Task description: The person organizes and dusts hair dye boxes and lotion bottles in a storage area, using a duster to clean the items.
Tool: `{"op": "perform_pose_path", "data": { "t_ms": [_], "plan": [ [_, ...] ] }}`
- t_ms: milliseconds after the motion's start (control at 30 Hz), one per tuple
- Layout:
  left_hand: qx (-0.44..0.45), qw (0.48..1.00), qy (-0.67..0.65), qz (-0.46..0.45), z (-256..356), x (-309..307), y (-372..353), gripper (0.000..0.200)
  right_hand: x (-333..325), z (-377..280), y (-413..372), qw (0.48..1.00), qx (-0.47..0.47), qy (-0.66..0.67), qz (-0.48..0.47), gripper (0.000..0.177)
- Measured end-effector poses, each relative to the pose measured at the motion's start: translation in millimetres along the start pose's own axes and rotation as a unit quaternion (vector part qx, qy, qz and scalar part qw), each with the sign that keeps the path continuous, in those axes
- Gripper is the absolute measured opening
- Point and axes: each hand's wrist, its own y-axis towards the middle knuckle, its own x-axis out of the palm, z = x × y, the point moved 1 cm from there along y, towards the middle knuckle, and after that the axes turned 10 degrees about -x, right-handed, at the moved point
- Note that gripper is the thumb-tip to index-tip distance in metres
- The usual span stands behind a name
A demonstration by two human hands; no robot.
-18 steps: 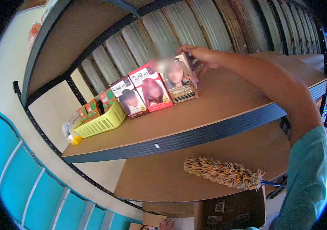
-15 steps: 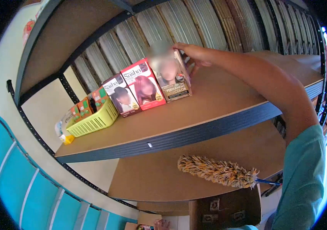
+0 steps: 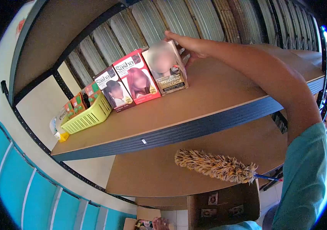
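My right hand (image 3: 186, 50) grips the top and right side of a tan hair colour box (image 3: 173, 83) marked "PERMANENT COLOR". That box stands upright on the brown shelf board (image 3: 209, 97), a blurred patch over its upper front. Directly left of it is a red Sasha hair colour box (image 3: 137, 80), then a dark Sasha box (image 3: 114, 91). What seems to be my left hand (image 3: 160, 223) shows at the bottom edge, over an open carton (image 3: 148, 212) with small packets. Its fingers are too small and cut off to read.
A yellow-green basket (image 3: 88, 117) with orange packets sits at the shelf's left end, beside a white and yellow pack (image 3: 59, 128). A fluffy duster (image 3: 213, 166) lies on the lower shelf. Below is a large cardboard box (image 3: 225, 201). Metal shelf posts (image 3: 33, 126) stand at the left.
The view has shifted slightly, so the shelf and boxes sit a little further left and higher. The tan box stands close against the red one, my right hand still on it.
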Motion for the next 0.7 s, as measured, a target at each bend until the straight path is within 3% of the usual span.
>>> {"op": "perform_pose_path", "data": {
  "t_ms": [100, 400, 500, 533, 600, 667, 700],
  "plan": [
    [-0.030, 0.988, 0.147, 0.048, 21.7, 33.9, 8.9, 0.038, 0.6, 0.3, 0.3, 1.000, -0.005, -0.007, -0.008, 0.075],
    [-0.046, 0.997, 0.039, 0.047, 21.7, 41.3, 5.2, 0.031, 5.1, -9.9, -16.4, 0.998, 0.004, -0.050, 0.038, 0.083],
    [-0.054, 0.997, 0.012, 0.058, 20.4, 42.7, -0.1, 0.027, -7.0, -11.0, -9.5, 0.994, 0.002, -0.061, 0.091, 0.085],
    [-0.057, 0.996, -0.001, 0.064, 22.7, 44.5, -2.5, 0.026, -12.6, -13.6, -8.4, 0.993, -0.018, -0.054, 0.107, 0.089],
    [-0.068, 0.993, -0.047, 0.082, 22.5, 45.1, -9.9, 0.024, -27.4, -23.4, -14.2, 0.984, -0.084, -0.082, 0.137, 0.072],
    [-0.076, 0.988, -0.106, 0.086, 27.0, 42.6, -13.8, 0.022, -34.0, -27.8, -42.3, 0.963, -0.161, -0.131, 0.175, 0.067],
    [-0.033, 0.991, -0.129, -0.007, 19.5, 28.0, -13.5, 0.022, -36.8, -26.9, -60.6, 0.951, -0.192, -0.153, 0.191, 0.065]
  ]
}}
